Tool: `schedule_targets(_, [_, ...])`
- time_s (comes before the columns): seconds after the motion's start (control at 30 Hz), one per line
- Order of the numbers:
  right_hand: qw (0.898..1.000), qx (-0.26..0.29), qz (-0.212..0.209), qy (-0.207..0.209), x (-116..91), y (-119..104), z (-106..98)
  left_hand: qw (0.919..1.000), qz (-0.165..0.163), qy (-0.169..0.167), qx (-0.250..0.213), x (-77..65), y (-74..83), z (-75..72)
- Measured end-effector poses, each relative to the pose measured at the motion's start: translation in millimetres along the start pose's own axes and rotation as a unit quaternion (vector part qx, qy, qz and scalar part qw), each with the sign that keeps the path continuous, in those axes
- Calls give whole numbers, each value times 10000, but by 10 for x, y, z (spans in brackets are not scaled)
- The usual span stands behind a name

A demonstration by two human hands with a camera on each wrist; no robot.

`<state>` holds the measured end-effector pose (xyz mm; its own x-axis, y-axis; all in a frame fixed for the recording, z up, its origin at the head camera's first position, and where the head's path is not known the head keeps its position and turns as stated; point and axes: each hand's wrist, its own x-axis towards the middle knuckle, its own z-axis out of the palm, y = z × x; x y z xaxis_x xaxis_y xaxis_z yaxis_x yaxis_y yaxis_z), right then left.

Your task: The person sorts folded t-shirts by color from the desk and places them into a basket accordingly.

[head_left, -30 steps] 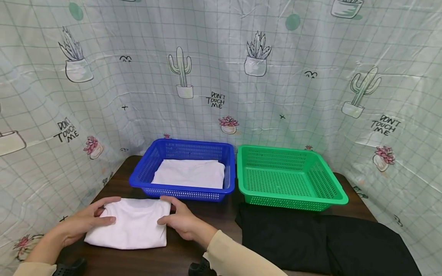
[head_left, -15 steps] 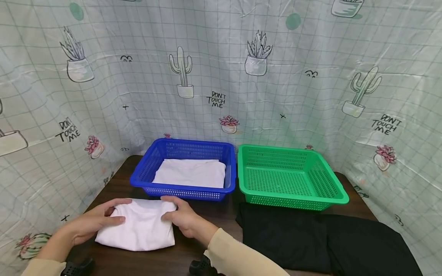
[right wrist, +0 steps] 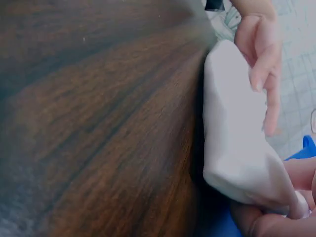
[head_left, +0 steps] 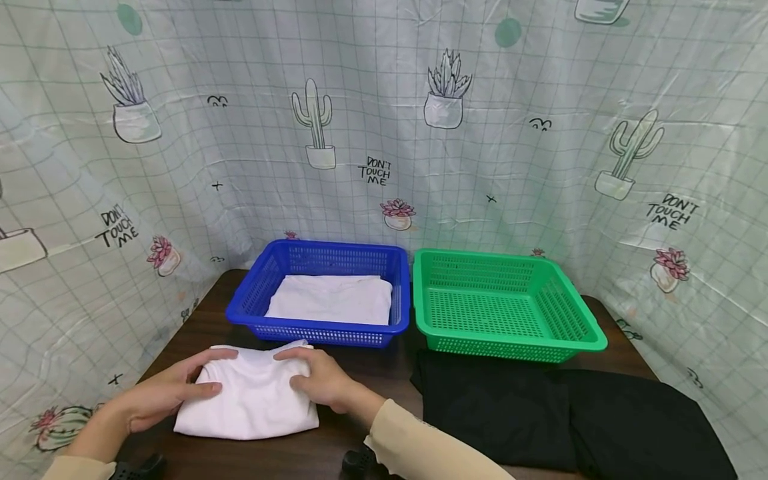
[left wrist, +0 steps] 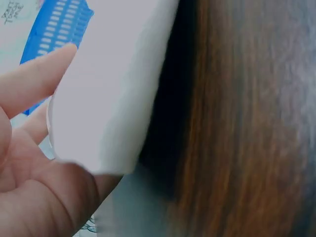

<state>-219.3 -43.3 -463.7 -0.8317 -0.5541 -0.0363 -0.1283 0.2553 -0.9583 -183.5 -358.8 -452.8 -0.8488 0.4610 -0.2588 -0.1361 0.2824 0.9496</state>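
Note:
A folded white T-shirt (head_left: 249,400) is held between my two hands in front of the blue basket. My left hand (head_left: 162,395) grips its left side, thumb on top. On the right side, my right hand (head_left: 330,381) pinches the cloth, with a corner sticking up behind its fingers. In the left wrist view, the shirt (left wrist: 113,89) is a thick folded bundle over the dark tabletop, its end against the left palm. The right wrist view shows the bundle (right wrist: 232,118) with the left hand (right wrist: 259,54) at its far end and right fingers (right wrist: 271,224) pinching the near corner.
Behind the shirt stands a blue basket (head_left: 315,331) with a folded white garment (head_left: 333,300) in it. A green basket (head_left: 507,350) stands to its right. Folded black garments (head_left: 498,413) lie in front of that on the dark wooden table (head_left: 240,460). A patterned curtain (head_left: 480,167) hangs around.
Both hands and the white T-shirt have shifted to the right, the left hand most. The right fingers now reach farther over the cloth, and its back right corner sticks up.

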Motion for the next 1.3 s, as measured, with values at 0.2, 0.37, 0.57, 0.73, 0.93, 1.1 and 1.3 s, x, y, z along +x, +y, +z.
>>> schedule_targets(0.2, [9982,571,61,-168,-27,72,-42,9998,-101,123,139,15,-3,46])
schedule_targets(0.37, [9956,794,254,-425,-60,61,-98,9998,-90,125,87,7,6,80])
schedule_targets(0.57, [9924,1020,333,-603,-97,50,-162,9993,253,279,77,-37,86,136])
schedule_targets(0.73, [9909,1035,296,-807,-148,-27,-226,9968,505,606,159,-132,209,165])
schedule_targets(0.93, [9883,1119,55,-1032,-248,-227,-384,9946,793,671,22,-245,392,184])
schedule_targets(1.1, [9854,1318,-45,-1074,-298,-433,-578,9915,969,871,-36,-288,594,209])
schedule_targets(1.3, [9867,1333,-136,-918,-255,-637,-842,9845,1393,1065,93,-145,924,250])
